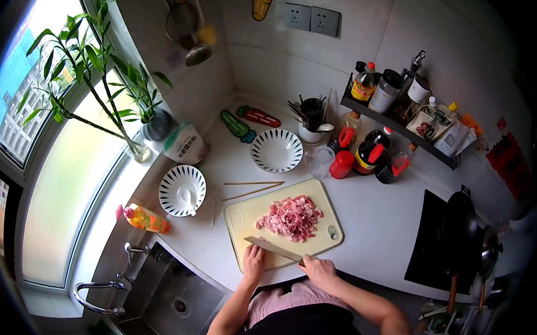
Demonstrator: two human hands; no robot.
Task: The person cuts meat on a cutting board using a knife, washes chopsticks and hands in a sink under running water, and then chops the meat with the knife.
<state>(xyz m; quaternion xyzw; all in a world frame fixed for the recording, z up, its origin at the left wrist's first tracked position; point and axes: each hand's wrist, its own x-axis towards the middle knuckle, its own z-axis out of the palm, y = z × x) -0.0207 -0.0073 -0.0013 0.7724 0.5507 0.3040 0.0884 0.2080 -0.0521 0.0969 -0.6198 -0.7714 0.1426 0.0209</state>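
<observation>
Where your right hand [319,270] closes round the handle of a knife [275,249], your left hand [254,261] lies by the blade's other end, fingers bent; whether it grips or merely touches, you cannot tell from this view.

Knife: broad, flat metal blade; likely stiff, with some weight, best held by you at the handle.

Chopped meat [290,218]: loose heap, pink and red, on the cutting board [241,222]; likely soft, damp and slippery, easier for you to scoop than pinch.

Cutting board: cream, rounded corners, a hole near its right edge, close to the front edge of the tabletop [367,241]; likely rigid, liftable by opposite edges.

Chopsticks [251,182]: two, slim, brown, probably wooden, just beyond the board.

Bowl [277,149]: white, dark strokes round the rim, likely ceramic and fragile; toward the tabletop's back corner.

Second bowl [168,187]: same pattern, near the tabletop's left edge, holding a white spoon [186,201].
</observation>
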